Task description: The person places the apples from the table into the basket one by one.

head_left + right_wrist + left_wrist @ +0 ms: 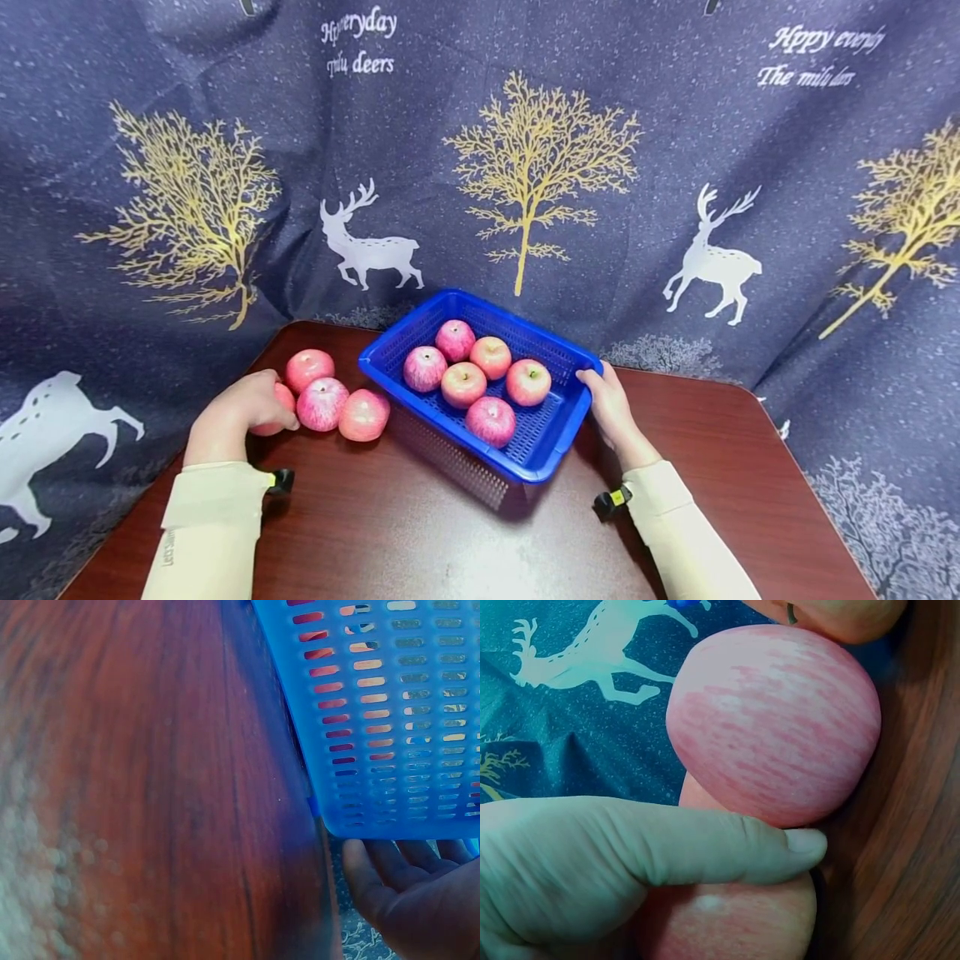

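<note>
On the left of the table, my left hand [251, 408] curls round a red apple [282, 404], partly hidden under the fingers. In the left wrist view the thumb [735, 847] lies across that apple [735, 919], right beside a pink-striped apple [776, 724]. Three more apples cluster to its right: a red one [310, 369] behind, the striped one [322, 405], and a paler one [364, 415]. My right hand [613, 410] grips the right rim of a blue plastic basket [450, 425], thumb over the edge. Several apples [463, 385] sit inside the basket.
The brown wooden table [420, 542] has its back edge against a dark blue curtain [600, 292] printed with deer and trees. The basket stands at an angle near that back edge, just right of the loose apples.
</note>
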The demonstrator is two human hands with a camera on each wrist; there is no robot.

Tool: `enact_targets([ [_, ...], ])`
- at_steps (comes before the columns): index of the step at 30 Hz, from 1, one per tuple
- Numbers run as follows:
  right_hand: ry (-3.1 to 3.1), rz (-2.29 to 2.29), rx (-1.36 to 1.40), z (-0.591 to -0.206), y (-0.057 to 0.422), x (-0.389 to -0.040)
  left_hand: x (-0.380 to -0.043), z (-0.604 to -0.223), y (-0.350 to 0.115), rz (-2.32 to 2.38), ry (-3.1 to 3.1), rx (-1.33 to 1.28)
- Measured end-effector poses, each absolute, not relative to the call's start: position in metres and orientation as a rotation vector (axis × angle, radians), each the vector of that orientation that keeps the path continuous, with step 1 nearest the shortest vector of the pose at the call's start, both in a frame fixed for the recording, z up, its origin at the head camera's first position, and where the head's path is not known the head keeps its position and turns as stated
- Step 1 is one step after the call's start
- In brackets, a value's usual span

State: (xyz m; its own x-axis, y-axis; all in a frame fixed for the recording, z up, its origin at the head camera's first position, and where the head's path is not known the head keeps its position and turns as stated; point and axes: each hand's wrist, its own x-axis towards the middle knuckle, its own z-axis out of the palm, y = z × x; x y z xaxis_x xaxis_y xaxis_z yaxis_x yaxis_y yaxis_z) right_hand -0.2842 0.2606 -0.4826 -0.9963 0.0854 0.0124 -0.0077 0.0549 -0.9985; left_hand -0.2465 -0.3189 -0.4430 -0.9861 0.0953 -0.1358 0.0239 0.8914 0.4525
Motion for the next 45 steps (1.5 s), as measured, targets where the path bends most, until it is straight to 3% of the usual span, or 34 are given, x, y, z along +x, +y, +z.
enact_targets([
  [32, -2.216, 2.129, -0.083, -0.484, 0.262, -0.286, -0.242, -0.43, -0.327, 0.742, 3.057, -0.04],
  [45, -2.218, 2.116, -0.089, -0.484, 0.261, -0.285, -0.244, -0.416, -0.306, 1.07, 3.223, -0.013],
])
